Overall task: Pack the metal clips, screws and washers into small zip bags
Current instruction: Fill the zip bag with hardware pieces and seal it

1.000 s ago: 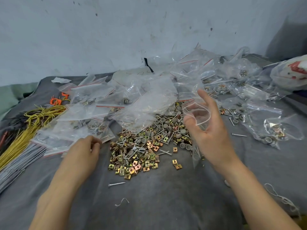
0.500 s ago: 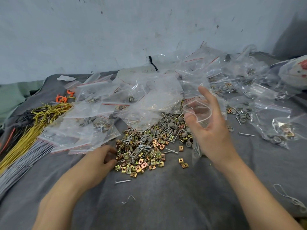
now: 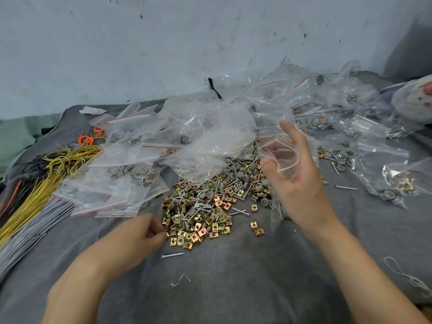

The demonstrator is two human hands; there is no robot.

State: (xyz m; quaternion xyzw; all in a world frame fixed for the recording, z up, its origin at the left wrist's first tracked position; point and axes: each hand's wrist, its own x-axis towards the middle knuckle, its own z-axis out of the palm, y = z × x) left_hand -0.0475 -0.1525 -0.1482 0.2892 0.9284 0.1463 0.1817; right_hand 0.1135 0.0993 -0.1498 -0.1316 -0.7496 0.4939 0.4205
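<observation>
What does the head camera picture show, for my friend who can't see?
The right hand holds a small zip bag open beside a pile of metal clips, screws and washers on grey cloth; the left hand pinches a clip at its edge.

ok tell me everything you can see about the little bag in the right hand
The small zip bag is clear, thin, crinkly plastic with a red line by its mouth. The right hand holds it up above the pile of hardware, thumb and fingers pinching the mouth, which gapes open toward the camera. Its body hangs down beside the palm, and a few screws and washers seem to lie in its bottom.
</observation>
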